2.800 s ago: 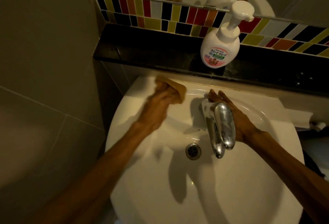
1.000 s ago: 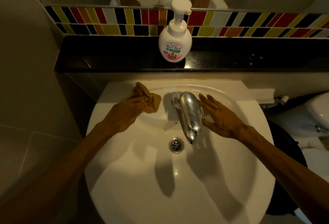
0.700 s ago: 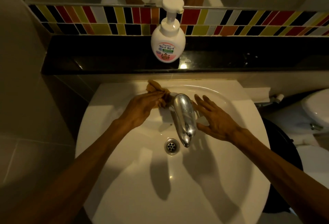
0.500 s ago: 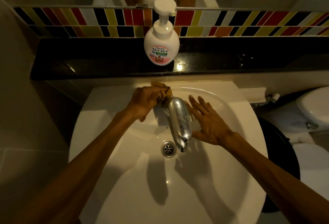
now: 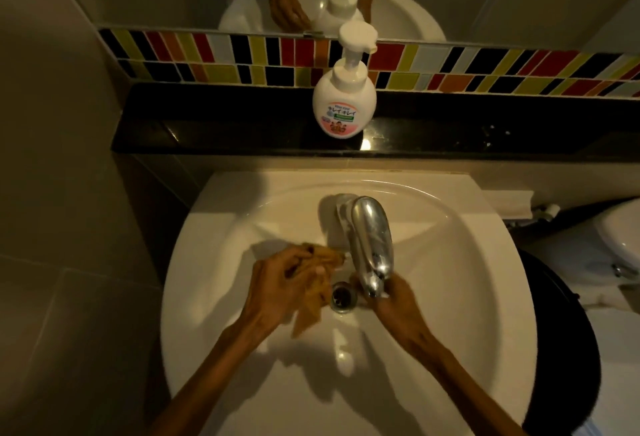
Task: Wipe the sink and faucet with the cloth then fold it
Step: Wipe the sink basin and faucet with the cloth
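Note:
A white round sink [image 5: 450, 297] fills the lower middle of the head view, with a chrome faucet [image 5: 372, 241] reaching over its drain [image 5: 343, 295]. My left hand [image 5: 277, 283] grips a tan cloth [image 5: 313, 300] inside the bowl, just left of the drain and below the faucet's left side; a strip of cloth hangs down toward me. My right hand [image 5: 398, 300] sits under the faucet's spout tip, fingers curled close to it. Whether those fingers touch the spout is hidden.
A white pump soap bottle [image 5: 344, 103] stands on the black ledge [image 5: 207, 127] behind the sink, under a coloured tile strip and a mirror. A toilet [image 5: 620, 248] and a dark bin [image 5: 561, 338] are at the right. A tiled wall closes the left.
My left hand has carried the cloth from the faucet's base down into the bowl beside the drain. My right hand has moved from the faucet's right side to under the spout tip.

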